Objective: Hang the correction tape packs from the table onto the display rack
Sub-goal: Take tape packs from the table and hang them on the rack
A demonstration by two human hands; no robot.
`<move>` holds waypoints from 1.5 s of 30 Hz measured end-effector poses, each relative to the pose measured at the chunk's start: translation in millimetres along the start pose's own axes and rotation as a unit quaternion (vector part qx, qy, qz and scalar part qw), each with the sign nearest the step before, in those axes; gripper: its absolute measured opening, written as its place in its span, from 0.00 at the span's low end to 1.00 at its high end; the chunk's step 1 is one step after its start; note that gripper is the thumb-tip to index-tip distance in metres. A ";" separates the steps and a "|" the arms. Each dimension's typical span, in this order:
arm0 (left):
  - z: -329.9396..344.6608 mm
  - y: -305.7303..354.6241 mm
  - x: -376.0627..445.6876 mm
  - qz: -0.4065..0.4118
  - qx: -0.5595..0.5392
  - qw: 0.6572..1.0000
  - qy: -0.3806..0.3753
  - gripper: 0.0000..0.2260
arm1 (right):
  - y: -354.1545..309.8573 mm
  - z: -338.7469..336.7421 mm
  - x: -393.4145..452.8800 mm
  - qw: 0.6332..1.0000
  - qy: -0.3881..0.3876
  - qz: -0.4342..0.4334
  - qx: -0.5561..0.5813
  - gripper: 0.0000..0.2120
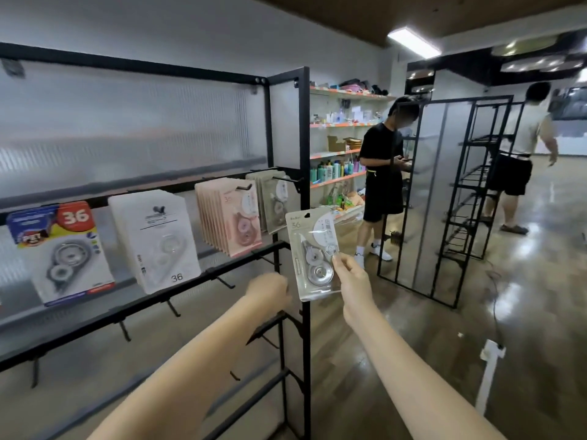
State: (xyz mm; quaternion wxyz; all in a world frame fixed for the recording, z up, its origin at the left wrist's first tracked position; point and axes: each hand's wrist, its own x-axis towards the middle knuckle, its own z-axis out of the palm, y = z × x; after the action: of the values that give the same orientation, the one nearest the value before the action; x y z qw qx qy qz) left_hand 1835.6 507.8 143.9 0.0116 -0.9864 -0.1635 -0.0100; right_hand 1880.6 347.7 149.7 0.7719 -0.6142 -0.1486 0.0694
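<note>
Beside the display rack, right hand (arm outstretched) pinches a correction tape pack.

Two people by an empty black rack, stocked wall shelves behind.

glossy floor, ceiling light

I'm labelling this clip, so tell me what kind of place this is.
Probably a shop being stocked. Correction tape packs hang in rows on a black display rack, wall shelves behind hold bottles and goods, and the right hand holds another pack.
</note>
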 end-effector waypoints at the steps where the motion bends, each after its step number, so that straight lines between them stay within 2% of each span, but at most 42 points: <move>1: -3.2 1.2 9.3 -0.002 0.000 1.000 0.000 0.13 | -1.9 2.2 12.0 1.000 -0.003 -0.003 0.001 0.07; 7: -12.1 0.4 61.9 -0.001 -0.014 1.000 0.022 0.14 | -20.3 23.9 72.8 0.999 -0.037 -0.040 -0.001 0.06; 11: -10.4 -7.9 89.1 0.019 -0.015 0.999 0.034 0.13 | -20.7 35.5 105.0 0.998 -0.043 -0.050 0.004 0.16; 17: -7.3 -15.8 114.8 0.032 -0.016 0.998 0.050 0.11 | -1.0 35.1 140.7 0.999 -0.026 -0.047 0.001 0.06; 20: -6.8 -14.8 127.0 0.013 -0.021 0.998 0.051 0.13 | 2.0 35.6 157.2 0.998 -0.043 -0.048 -0.018 0.10; 25: -0.7 -15.2 136.4 -0.030 -0.018 0.997 0.064 0.15 | 6.1 43.3 187.1 0.991 -0.096 -0.068 -0.066 0.05; 28: -1.6 -17.6 132.0 -0.062 -0.016 0.996 0.061 0.15 | 12.8 57.6 206.9 0.985 -0.121 -0.075 -0.101 0.10; 34: 4.3 -18.4 114.6 -0.110 -0.022 0.992 0.063 0.14 | 20.3 84.0 231.4 0.980 -0.169 -0.032 -0.102 0.10; 39: 4.5 -6.6 93.8 -0.154 -0.028 0.987 0.041 0.16 | 27.8 90.9 233.7 0.982 -0.169 -0.014 -0.085 0.11; 45: 11.4 -4.6 55.4 -0.232 0.002 0.972 0.025 0.18 | 68.2 77.5 196.8 0.968 -0.176 0.042 -0.176 0.16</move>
State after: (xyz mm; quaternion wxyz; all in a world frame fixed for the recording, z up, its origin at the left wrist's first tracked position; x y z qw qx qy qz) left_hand 1886.7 530.3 133.9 0.0147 -0.9210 -0.3876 -0.0368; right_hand 2047.6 492.7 127.6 0.6094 -0.7243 -0.2662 0.1818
